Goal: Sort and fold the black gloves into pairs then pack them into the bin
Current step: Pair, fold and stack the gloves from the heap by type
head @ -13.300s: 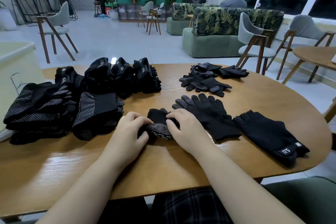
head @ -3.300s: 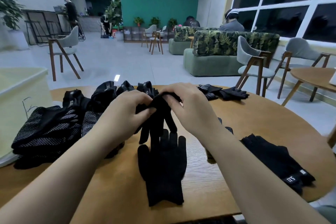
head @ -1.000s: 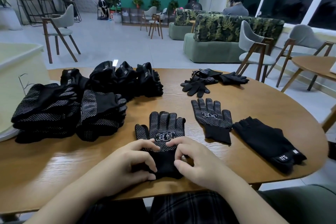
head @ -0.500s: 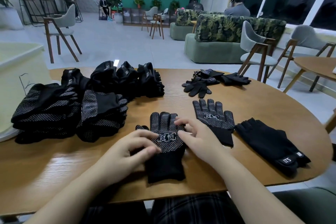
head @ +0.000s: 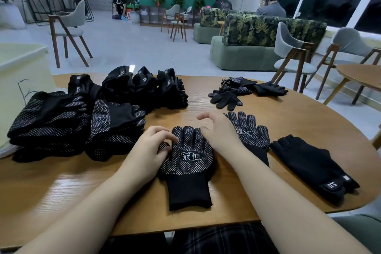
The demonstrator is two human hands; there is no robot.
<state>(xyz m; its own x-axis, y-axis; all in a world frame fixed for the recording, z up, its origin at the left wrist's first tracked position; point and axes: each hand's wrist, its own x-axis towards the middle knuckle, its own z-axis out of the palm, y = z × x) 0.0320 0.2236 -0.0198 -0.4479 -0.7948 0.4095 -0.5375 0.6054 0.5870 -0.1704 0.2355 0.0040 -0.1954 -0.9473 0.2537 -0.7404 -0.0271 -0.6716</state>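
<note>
Matt knit glove [head: 186, 163], rubbery dots; glossy wood table [head: 288, 121].

Dotted glove [head: 186, 163]: thumb hidden under left hand [head: 149, 149]. Second dotted glove [head: 250, 136]: near edge covered by right hand [head: 218, 132]. Desk [head: 288, 113]: left end cut off by frame. Far glove pile [head: 237, 90]: count indistinct.
</note>
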